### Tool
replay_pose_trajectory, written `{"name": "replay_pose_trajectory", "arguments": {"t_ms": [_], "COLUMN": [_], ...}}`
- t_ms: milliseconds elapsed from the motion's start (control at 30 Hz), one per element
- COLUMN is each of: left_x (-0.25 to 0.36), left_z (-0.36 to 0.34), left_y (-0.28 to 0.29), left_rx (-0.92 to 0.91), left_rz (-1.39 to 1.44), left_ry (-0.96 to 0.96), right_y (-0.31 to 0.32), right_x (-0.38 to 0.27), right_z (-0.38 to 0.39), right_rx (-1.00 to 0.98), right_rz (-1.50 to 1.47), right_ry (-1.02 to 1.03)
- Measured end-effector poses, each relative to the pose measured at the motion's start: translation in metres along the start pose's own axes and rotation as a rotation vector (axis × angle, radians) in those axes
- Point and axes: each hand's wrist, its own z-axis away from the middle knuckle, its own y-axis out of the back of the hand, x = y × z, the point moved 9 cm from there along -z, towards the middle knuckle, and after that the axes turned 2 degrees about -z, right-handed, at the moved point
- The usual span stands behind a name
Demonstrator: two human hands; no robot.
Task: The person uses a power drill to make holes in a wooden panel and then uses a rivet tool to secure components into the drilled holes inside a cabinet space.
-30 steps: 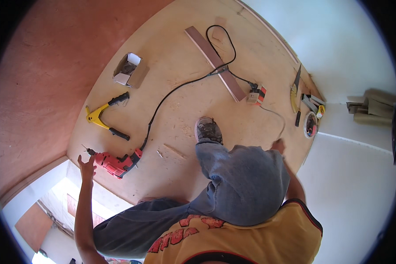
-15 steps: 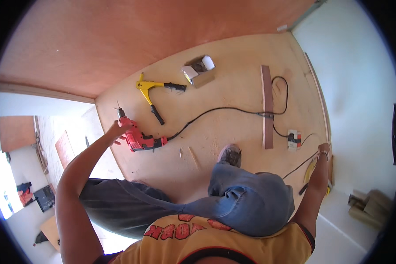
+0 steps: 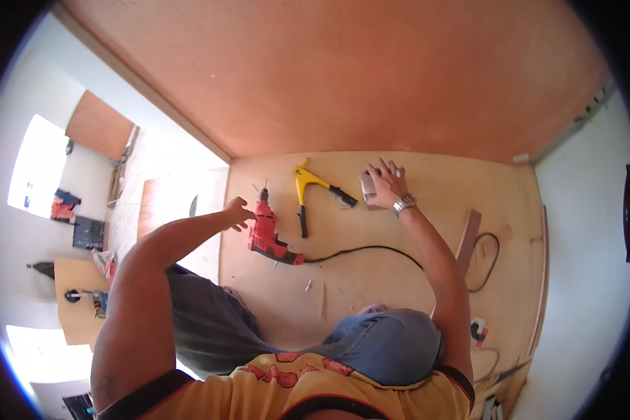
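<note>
My left hand (image 3: 238,213) is beside the red corded drill (image 3: 264,231), its fingers apart at the left of the tool's body, holding nothing visible. The drill lies on its side, bit pointing away from me. My right hand (image 3: 388,183), with a watch on its wrist, reaches over a small cardboard box (image 3: 366,185), fingers spread on it and largely hiding it. Between the hands lies a yellow two-handled riveter (image 3: 304,178) with black grips.
A wooden strip (image 3: 467,238) and the black cord (image 3: 360,248) lie right on the plywood floor. A plug block (image 3: 479,329) sits lower right. An orange-brown board wall (image 3: 399,84) rises ahead, a white wall (image 3: 577,210) stands right, and the floor's edge borders a bright room at left.
My right hand has moved from the cord at the far right to the box. My left hand stays beside the drill. The view has swung, bringing more of the board wall in.
</note>
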Motion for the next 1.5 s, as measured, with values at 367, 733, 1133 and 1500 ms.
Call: {"name": "replay_pose_trajectory", "arguments": {"t_ms": [367, 733, 1133, 1500], "left_x": [-0.023, 0.071, 0.257, 0.187], "left_z": [-0.033, 0.1, 0.107, -0.031], "left_y": [-0.044, -0.058, -0.203, -0.135], "left_rx": [0.425, 0.246, -0.382, 0.244], "left_rz": [0.078, 0.276, 0.403, -0.93], "left_ry": [0.008, -0.205, -0.458, -0.778], "right_y": [-0.012, 0.058, 0.058, 0.089], "right_x": [0.126, -0.145, -0.065, -0.035], "right_z": [0.075, 0.096, 0.169, 0.227], "right_rx": [-0.357, -0.355, -0.371, -0.443], "right_rz": [0.315, -0.501, -0.263, -0.193], "right_ry": [-0.213, 0.226, -0.307, -0.318]}}
